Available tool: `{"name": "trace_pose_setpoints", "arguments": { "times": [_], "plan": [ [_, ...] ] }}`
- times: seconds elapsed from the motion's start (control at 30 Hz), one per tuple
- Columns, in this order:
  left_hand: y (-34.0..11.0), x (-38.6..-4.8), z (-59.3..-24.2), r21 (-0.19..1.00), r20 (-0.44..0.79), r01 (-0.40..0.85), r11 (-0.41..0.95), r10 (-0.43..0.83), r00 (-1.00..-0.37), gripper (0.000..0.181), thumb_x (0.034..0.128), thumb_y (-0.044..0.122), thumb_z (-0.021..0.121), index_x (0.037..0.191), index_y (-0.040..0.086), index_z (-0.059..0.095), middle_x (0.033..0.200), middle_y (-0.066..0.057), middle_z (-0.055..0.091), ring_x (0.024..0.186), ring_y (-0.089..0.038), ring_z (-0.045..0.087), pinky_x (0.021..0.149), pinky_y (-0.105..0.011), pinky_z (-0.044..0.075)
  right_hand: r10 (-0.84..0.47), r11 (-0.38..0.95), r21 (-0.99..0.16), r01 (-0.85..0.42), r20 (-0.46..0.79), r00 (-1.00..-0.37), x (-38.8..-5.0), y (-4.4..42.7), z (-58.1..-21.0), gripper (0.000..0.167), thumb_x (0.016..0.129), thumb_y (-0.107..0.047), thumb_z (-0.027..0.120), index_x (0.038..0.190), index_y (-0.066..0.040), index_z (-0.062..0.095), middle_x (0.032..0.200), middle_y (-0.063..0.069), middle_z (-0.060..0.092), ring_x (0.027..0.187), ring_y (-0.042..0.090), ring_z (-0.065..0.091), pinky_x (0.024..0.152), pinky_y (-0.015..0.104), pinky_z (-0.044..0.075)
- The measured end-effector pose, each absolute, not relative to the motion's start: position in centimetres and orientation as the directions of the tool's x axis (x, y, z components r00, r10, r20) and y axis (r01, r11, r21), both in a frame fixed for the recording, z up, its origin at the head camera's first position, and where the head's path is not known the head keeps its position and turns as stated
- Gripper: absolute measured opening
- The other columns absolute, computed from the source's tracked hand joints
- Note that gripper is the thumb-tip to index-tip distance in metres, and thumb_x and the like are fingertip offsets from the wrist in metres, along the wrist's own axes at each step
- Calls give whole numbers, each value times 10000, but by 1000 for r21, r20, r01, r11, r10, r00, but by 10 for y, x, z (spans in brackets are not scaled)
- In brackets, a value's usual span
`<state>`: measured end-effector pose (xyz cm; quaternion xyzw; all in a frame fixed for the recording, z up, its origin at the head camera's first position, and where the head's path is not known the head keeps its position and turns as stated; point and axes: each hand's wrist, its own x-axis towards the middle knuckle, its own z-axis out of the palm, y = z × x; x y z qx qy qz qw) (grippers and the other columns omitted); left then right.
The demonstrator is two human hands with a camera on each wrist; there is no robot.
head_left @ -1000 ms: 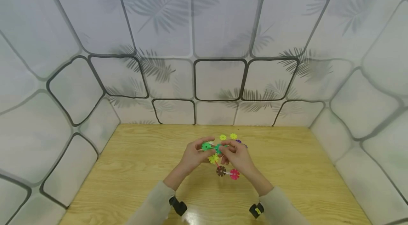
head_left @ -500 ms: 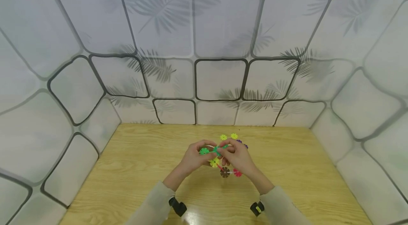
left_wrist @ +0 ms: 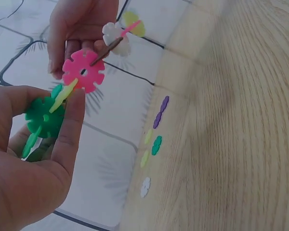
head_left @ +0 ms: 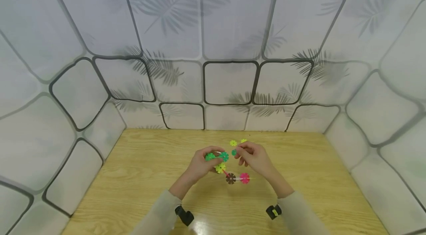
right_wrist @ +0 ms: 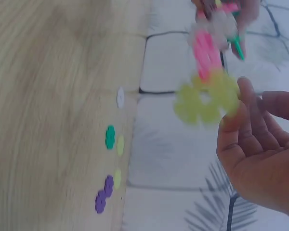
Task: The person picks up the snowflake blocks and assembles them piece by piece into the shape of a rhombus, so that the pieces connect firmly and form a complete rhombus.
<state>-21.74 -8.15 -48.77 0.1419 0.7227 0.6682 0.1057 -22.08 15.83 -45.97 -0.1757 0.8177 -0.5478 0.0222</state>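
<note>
Found fingers of the left hand [head_left: 201, 163], in the head view, curled in a pinch on the green end of a disc chain [head_left: 228, 177], with the free end trailing toward 4 o'clock. Saw the right hand [head_left: 254, 157] at 3 o'clock from it, fingers bent, with a loose teal disc [head_left: 233, 152] just beside the fingertips. Noted room to swing at 6 and 8 o'clock over the tabletop [head_left: 143, 190], less toward 12, with the printed backdrop [head_left: 229, 83] rising from the far edge. Judged from the left wrist view: likely light, thin, stiff plastic, smooth but notched, sturdy disc by disc yet apt to twist or part at the slotted joints. Noticed a green disc [left_wrist: 45, 115] deep in the left grasp, then a pink disc [left_wrist: 90, 77] at 1 o'clock and a white disc [left_wrist: 112, 31] farther along that line. Reckoned best to grip by the flat faces near a joint, not by the free tip. Read, in the right wrist view, the right fingers as loosely curled, nothing visible in them, with the chain's blurred yellow disc [right_wrist: 216, 108] overlapping at 10 o'clock, touching or apart impossible to tell. Spotted the teal disc on the wood at 9 o'clock, well apart, purple discs [right_wrist: 109, 185] toward 8.
</note>
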Motion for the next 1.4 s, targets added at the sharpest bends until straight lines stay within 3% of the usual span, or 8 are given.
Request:
{"name": "trace_pose_setpoints", "arguments": {
  "times": [0.43,0.7,0.83,1.0,1.17,1.27,1.4],
  "plan": [
    [-86,-219,-490,996,34,61,71,326,-945,350,1001,63,696,1343,-5,668,1222,-206,615,860,-100,664,739,-404,675,-148,469,-869,-158,98,-984,-252,201,-485,257,1078,-184,618,1157,44,708,935,191,764,697,143,685,587,320,588],
    [-86,-220,-489,995,39,65,75,304,-952,351,1001,67,691,1345,5,669,1192,-198,630,866,-108,676,769,-458,674,-66,583,-808,-80,51,-997,-260,214,-508,250,1037,-123,644,1192,70,677,1049,248,736,797,251,707,590,215,534],
    [-87,-220,-489,995,39,65,75,305,-952,344,1004,69,690,1343,13,671,1192,-193,630,872,-111,675,767,-451,673,-46,616,-786,-53,31,-998,-263,221,-520,267,1013,-89,649,1219,80,671,1083,235,707,874,273,696,679,264,566],
    [-88,-220,-488,995,42,68,73,307,-951,342,1007,71,690,1343,8,669,1192,-195,636,872,-110,673,769,-458,673,-49,662,-747,-56,32,-998,-272,230,-540,301,996,-112,648,1239,64,676,1105,239,697,958,332,695,826,423,613],
    [-88,-219,-487,996,35,59,67,313,-949,350,1010,71,683,1353,2,660,1194,-188,627,879,-108,672,773,-441,673,-81,695,-716,-68,16,-997,-277,236,-557,343,997,-138,637,1284,50,658,1136,245,686,1042,374,666,933,562,579],
    [-88,-219,-486,997,26,48,62,316,-949,348,1014,68,679,1355,3,659,1201,-189,618,876,-110,670,780,-446,672,-86,700,-711,-65,6,-996,-279,238,-564,372,989,-146,654,1311,41,652,1104,216,689,1011,338,654,919,546,575],
    [-88,-219,-485,997,20,41,59,317,-948,350,1016,64,675,1360,2,657,1215,-191,603,874,-114,667,782,-445,672,-93,725,-683,-87,28,-995,-284,239,-571,404,974,-152,683,1330,39,656,1000,146,685,897,247,623,833,436,568]
  ]
}}
